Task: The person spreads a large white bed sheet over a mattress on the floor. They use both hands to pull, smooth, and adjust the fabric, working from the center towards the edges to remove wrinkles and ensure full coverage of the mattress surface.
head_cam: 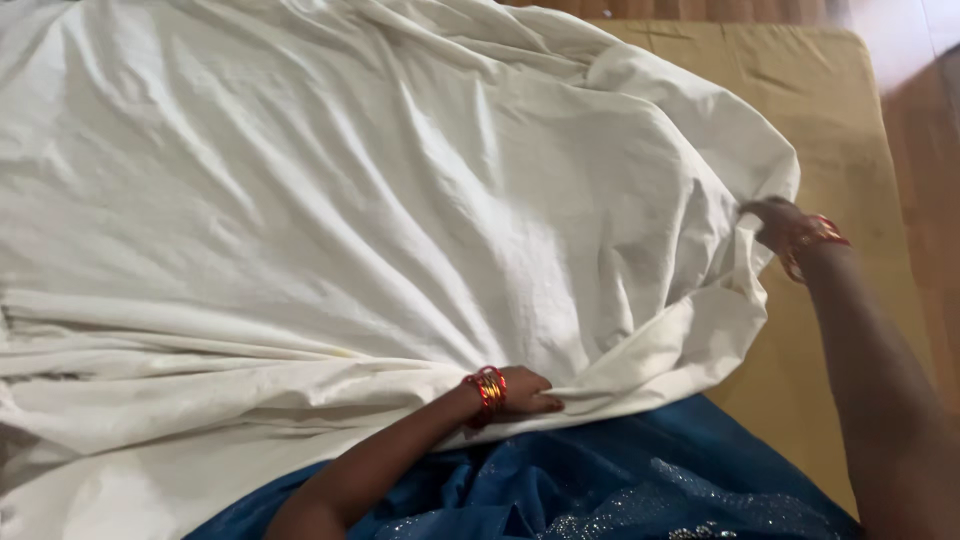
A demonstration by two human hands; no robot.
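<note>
A: Count, quick. What have you got?

B: One white bedsheet (350, 220), one tan mattress (850, 110), two hands. Red and gold bangles on each of your wrists.

A: Sheet condition?

B: Creased all over, bunched in long folds along your near edge, spread over most of the mattress; the far right corner and right side of the mattress lie bare.

A: Left hand?

B: Your left hand (525, 390) is closed on the near hem, fingers pinching a fold.

A: Right?

B: Your right hand (775, 222) grips the sheet's right edge, fingers tucked into gathered cloth. Blue sequinned garment (620, 490) at the bottom, wood floor (930, 150) at the right.
</note>
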